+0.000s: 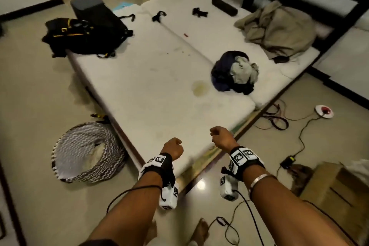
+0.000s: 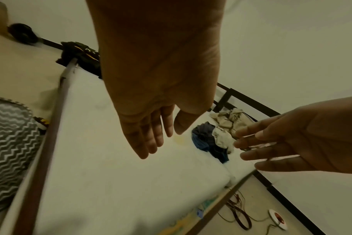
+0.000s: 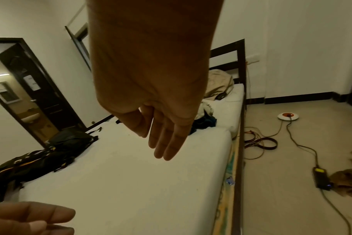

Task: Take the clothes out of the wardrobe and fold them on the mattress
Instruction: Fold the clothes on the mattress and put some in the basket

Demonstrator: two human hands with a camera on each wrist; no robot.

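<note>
A crumpled pile of clothes (image 1: 234, 72), dark blue and grey, lies on the right part of the white mattress (image 1: 149, 86); the pile (image 2: 209, 139) also shows past my fingers in the left wrist view. A beige garment (image 1: 279, 28) is heaped near the headboard. My left hand (image 1: 172, 149) and right hand (image 1: 220, 138) hover side by side above the mattress's near corner. Both hang empty with relaxed, nearly straight fingers, as the left hand (image 2: 151, 135) and right hand (image 3: 161, 135) show. No wardrobe is in view.
A black backpack (image 1: 85, 32) lies on the mattress's far left corner. A zigzag-patterned basket (image 1: 87, 152) sits on the floor at the left. On the right floor are cables, a power adapter (image 1: 288, 161), a round white device (image 1: 324, 111) and a cardboard box (image 1: 335, 181).
</note>
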